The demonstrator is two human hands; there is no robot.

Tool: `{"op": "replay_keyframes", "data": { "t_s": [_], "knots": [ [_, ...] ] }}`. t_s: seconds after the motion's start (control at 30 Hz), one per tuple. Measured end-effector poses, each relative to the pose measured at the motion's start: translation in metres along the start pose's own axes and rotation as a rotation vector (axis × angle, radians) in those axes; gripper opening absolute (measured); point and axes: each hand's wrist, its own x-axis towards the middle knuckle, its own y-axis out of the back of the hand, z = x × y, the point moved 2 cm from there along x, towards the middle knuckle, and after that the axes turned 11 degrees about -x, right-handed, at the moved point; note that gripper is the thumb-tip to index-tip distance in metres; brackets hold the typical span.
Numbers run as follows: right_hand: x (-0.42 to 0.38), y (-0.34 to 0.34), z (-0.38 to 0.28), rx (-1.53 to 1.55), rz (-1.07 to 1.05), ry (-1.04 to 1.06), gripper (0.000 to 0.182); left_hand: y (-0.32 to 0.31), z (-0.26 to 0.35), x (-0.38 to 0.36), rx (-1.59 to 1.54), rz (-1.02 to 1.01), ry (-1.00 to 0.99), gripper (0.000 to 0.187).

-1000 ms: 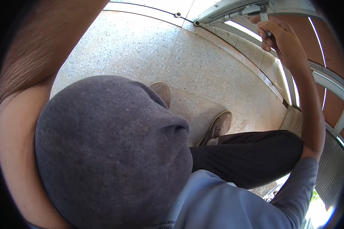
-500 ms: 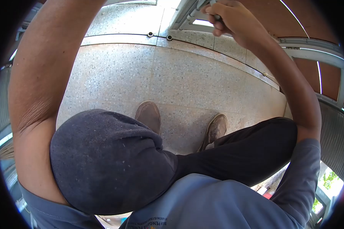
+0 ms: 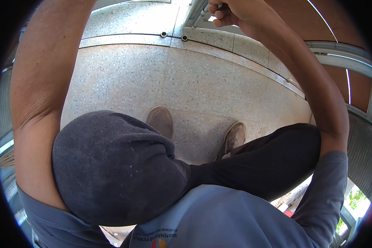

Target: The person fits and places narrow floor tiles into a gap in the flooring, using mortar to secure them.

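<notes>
My right hand (image 3: 242,12) is at the top edge, partly cut off, with its fingers curled. A small greyish thing shows between the fingers, too hidden to name. That hand is beside the grey metal frame (image 3: 199,15) of a brown-panelled door or gate. My left arm (image 3: 49,53) reaches up along the left side, and its hand lies beyond the top of the view.
Below me is a speckled terrazzo floor (image 3: 124,78), crossed by a metal floor track (image 3: 128,40) with two small round fittings. My bent knees in dark trousers (image 3: 111,165) fill the lower middle. Brown panels (image 3: 318,20) stand at the upper right.
My right hand has moved up and slightly left, so more of it is cut off. My left arm has shifted a little left. The camera view has tilted slightly.
</notes>
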Motion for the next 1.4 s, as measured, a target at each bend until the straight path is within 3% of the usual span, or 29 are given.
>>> {"op": "replay_keyframes", "data": {
  "t_s": [0.43,0.53,0.73,0.83,0.93,1.03,1.4],
  "knots": [
    [-0.044,-0.009,-0.015,-0.238,-0.09,0.016,0.019,-0.003,-0.004,-0.016,-0.019,0.026,0.005,0.055],
    [-0.04,-0.003,-0.002,-0.208,-0.209,0.049,0.019,-0.002,-0.005,-0.02,-0.025,0.034,0.003,0.055],
    [-0.055,-0.001,-0.003,-0.277,-0.167,0.057,0.02,-0.003,-0.004,-0.024,-0.031,0.037,-0.005,0.055],
    [-0.067,-0.004,-0.01,-0.522,-0.143,0.175,0.02,-0.004,-0.003,-0.025,-0.029,0.038,-0.011,0.055],
    [-0.061,0.001,-0.001,-0.28,-0.154,0.099,0.021,-0.004,-0.002,-0.025,-0.027,0.037,-0.016,0.056],
    [-0.065,0.0,-0.004,-0.312,-0.103,0.015,0.022,-0.004,-0.001,-0.025,-0.021,0.04,-0.022,0.056],
    [-0.076,0.0,-0.014,-0.491,-0.068,0.087,0.024,0.003,0.006,-0.015,-0.009,0.035,-0.05,0.056]
  ]
}}
